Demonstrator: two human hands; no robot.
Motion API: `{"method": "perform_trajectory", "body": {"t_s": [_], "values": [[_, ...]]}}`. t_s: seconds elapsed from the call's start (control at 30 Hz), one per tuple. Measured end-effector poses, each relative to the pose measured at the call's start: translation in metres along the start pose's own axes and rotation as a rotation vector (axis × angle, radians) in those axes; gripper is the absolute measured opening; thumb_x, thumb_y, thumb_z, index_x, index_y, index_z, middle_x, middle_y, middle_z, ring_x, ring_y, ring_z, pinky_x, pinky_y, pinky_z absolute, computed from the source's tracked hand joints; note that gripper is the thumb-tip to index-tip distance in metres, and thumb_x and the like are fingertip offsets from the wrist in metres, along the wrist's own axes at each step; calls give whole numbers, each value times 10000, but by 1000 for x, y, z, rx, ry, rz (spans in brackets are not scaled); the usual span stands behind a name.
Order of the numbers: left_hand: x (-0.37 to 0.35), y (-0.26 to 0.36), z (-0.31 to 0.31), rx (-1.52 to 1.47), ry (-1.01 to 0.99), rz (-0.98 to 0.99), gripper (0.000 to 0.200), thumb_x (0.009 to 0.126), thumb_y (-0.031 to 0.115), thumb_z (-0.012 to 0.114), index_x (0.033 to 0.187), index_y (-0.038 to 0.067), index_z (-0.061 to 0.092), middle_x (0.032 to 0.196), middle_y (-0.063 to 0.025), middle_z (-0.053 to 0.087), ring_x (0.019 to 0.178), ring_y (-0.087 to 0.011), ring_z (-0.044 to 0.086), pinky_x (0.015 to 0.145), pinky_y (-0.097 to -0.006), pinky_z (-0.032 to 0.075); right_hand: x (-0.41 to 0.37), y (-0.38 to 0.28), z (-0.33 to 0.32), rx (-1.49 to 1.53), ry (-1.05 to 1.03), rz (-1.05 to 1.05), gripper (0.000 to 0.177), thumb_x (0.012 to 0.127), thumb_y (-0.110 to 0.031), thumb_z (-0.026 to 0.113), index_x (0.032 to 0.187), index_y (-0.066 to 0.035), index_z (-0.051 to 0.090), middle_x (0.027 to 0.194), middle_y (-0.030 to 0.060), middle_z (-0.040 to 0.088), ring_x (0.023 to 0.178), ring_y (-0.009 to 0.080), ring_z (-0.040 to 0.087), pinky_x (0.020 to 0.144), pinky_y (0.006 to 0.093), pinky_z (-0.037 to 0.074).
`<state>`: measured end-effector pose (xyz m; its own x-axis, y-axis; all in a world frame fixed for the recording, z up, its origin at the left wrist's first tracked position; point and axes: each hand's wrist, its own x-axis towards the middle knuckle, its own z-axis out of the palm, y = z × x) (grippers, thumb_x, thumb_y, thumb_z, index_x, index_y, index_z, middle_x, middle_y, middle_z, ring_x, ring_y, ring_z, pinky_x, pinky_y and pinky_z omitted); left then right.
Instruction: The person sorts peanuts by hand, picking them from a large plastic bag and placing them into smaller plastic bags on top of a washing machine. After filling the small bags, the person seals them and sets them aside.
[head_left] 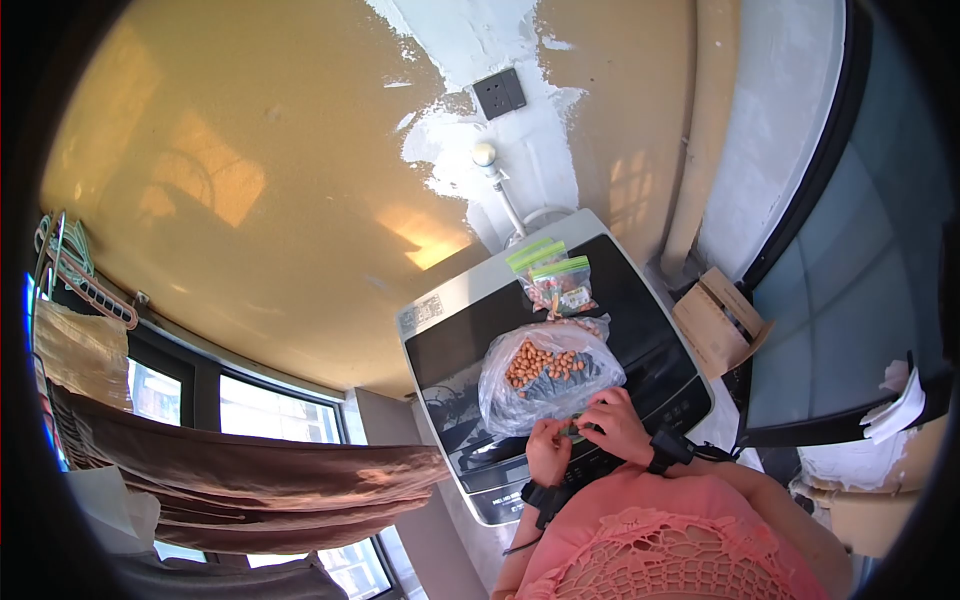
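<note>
My left hand and my right hand meet at the near edge of a clear plastic bag. Their fingers are pinched together around a small greenish thing, mostly hidden by them; its kind I cannot make out. The plastic bag lies spread open, with reddish-brown peanuts heaped inside. Beyond it, two green-topped zip bags overlap, with peanuts and a printed label visible in them. Everything rests on the dark lid of a washing machine.
A cardboard box stands right of the machine. Brown cloth hangs at the left before the windows. A pipe and a wall socket are behind the machine. A glass door is at the right.
</note>
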<state>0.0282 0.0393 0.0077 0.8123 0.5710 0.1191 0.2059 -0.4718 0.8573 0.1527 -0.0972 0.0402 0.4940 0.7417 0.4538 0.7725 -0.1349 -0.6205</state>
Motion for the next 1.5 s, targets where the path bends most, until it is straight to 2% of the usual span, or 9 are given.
{"method": "perform_trajectory", "body": {"t_s": [0.33, 0.57, 0.63, 0.77, 0.97, 1.03, 1.13, 1.23, 1.5], "values": [[9, 5, -10, -46, -29, -72, 407, 719, -92, 631, 1070, 58, 770, 916, -85, 650, 703, -163, 634, 651, -287, 523, -1, -5, -10, 58, -24, 70, 182, 763, -176, 808, 908, -130, 708, 951, 20, 677, 1022, 250, 605, 942, 414, 417], [20, 9, -14, -13, -106, -57, 357, 747, -57, 661, 1063, 66, 774, 920, -74, 655, 726, -160, 626, 650, -285, 519, -9, 6, -5, 122, -43, 66, 155, 769, -45, 764, 891, -60, 670, 980, 55, 647, 1013, 281, 602, 883, 397, 501], [27, 19, -14, -20, -42, -22, 256, 779, -11, 699, 1015, 58, 769, 911, -98, 671, 718, -212, 634, 645, -327, 521, -8, 4, -7, 128, -41, 76, 150, 770, -21, 753, 886, -50, 662, 977, 60, 641, 1015, 284, 601, 880, 391, 509], [51, 21, -14, 11, -13, 43, 202, 802, 31, 736, 999, 62, 766, 903, -98, 671, 745, -224, 646, 662, -338, 526, -8, 2, -9, 132, -29, 90, 148, 770, -25, 752, 882, -54, 660, 992, 62, 631, 1006, 285, 599, 883, 391, 506], [89, -2, 7, 89, 33, 148, 205, 758, 48, 795, 958, 84, 781, 884, -80, 677, 775, -248, 658, 699, -355, 532, -9, 2, -8, 128, -27, 86, 151, 765, -42, 760, 879, -62, 663, 998, 60, 630, 1008, 281, 599, 889, 394, 497], [95, -7, 14, 251, 86, 243, 175, 724, 100, 830, 894, 98, 787, 856, -65, 678, 817, -267, 651, 740, -385, 520, -11, 3, -8, 122, -24, 78, 151, 764, -44, 761, 878, -65, 664, 1001, 58, 630, 1010, 279, 600, 890, 396, 494], [98, -9, 22, 311, 78, 157, 163, 703, 148, 852, 847, 106, 787, 832, -54, 674, 849, -280, 644, 770, -403, 509, -11, 4, -7, 123, -29, 74, 152, 765, -43, 759, 881, -73, 666, 1008, 53, 630, 1014, 275, 601, 889, 398, 490], [101, -13, 28, 357, 121, 199, 156, 707, 156, 853, 823, 84, 779, 818, -66, 665, 817, -272, 642, 755, -397, 511, -14, 4, -6, 112, -22, 70, 157, 766, -46, 760, 887, -76, 666, 1009, 49, 630, 1014, 274, 599, 884, 396, 489], [70, 21, -10, 21, 25, 137, 158, 745, 136, 847, 834, 47, 753, 786, -79, 633, 716, -212, 632, 649, -337, 501, -12, 2, -10, 127, -20, 101, 145, 778, -32, 746, 894, -65, 665, 1001, 65, 627, 1002, 284, 593, 887, 395, 494]]}}
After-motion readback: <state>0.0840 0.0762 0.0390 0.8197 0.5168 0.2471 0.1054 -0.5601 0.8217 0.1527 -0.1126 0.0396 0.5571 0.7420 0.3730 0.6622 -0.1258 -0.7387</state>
